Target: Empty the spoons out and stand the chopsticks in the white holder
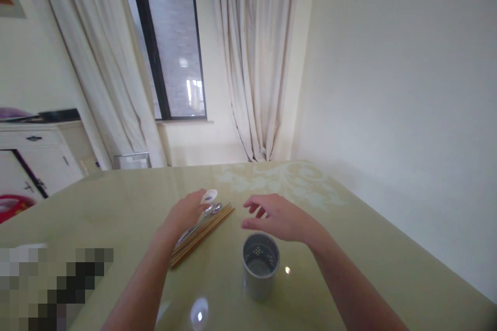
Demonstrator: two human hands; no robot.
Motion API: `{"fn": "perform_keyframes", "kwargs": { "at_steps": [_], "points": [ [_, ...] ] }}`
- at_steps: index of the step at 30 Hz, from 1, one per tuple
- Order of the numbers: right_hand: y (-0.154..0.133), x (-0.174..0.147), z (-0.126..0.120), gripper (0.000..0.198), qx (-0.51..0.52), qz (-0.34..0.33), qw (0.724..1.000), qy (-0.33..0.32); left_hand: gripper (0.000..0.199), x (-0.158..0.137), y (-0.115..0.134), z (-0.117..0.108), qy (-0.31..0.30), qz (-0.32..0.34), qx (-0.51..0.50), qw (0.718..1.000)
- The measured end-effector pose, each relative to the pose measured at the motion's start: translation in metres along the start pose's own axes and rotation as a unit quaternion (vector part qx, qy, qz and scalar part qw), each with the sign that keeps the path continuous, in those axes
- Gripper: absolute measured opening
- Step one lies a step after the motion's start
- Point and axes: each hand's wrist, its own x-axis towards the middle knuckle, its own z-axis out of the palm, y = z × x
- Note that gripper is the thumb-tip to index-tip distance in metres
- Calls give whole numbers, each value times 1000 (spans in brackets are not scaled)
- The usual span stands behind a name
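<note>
My left hand (187, 213) is at the far end of a bundle of utensils, its fingers closed round a white spoon (210, 196) with a blue mark; the spoon's handle is hidden by the hand. Beneath and beside it lie metal spoons (216, 208), partly covered. Wooden chopsticks (202, 237) are laid side by side along them, slanting across the table. My right hand (277, 215) hovers behind a grey utensil holder (261, 284), fingers curved and apart with nothing between them. The holder stands upright, and small holes show inside it.
The glossy greenish table (128, 207) has a pale floral pattern at its far right. A wall (396, 88) runs along its right side. Beyond the table are curtains (256, 51) and a window. A white cabinet (50, 150) stands at the left, near a red object (13, 206).
</note>
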Motion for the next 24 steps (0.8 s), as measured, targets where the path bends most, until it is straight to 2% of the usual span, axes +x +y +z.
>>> {"fn": "perform_keyframes", "kwargs": {
  "at_steps": [3, 7, 12, 19, 24],
  "points": [
    [-2, -2, 2, 53, -24, -16, 997, -77, 26, 8, -35, 17, -8, -57, 22, 998],
    [-4, -1, 7, 55, -34, -24, 994, -103, 21, 11, -55, 31, -15, -77, 20, 997],
    [-3, -1, 9, 51, -47, -21, 993, -102, 20, 15, -60, 42, -22, -80, -8, 997],
    [1, -2, 14, 36, -40, -34, 996, -66, 25, 18, -62, 50, -27, -70, -36, 997],
    [-7, -12, 0, 30, -13, -43, 999, -29, 19, 19, -62, 51, -33, -63, -36, 997]
  ]
}}
